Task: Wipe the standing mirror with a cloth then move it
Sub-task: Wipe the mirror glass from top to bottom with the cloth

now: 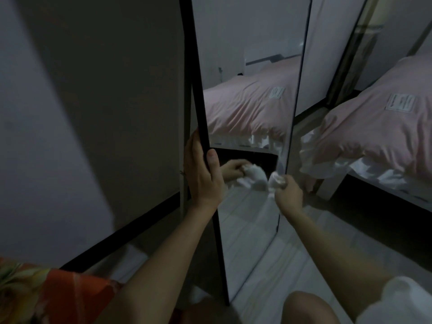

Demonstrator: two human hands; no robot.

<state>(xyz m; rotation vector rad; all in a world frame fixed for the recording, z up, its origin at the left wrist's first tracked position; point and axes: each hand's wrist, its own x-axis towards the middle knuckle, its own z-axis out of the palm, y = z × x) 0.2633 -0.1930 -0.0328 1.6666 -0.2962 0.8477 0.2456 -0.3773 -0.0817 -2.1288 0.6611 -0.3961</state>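
The mirror [247, 113] is being kept standing, tilted a little, right in front of the person. Its dark left edge is being gripped by the left hand [202, 176], with the thumb curled round onto the front. A white cloth [275, 180] is being held bunched in the right hand [288, 195] and pressed against the glass, low down near the mirror's right edge.

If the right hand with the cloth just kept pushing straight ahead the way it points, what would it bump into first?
Most likely the mirror glass. The right hand grips the white cloth just in front of it, near the right edge; depth is hard to judge, so the cloth may already be touching.
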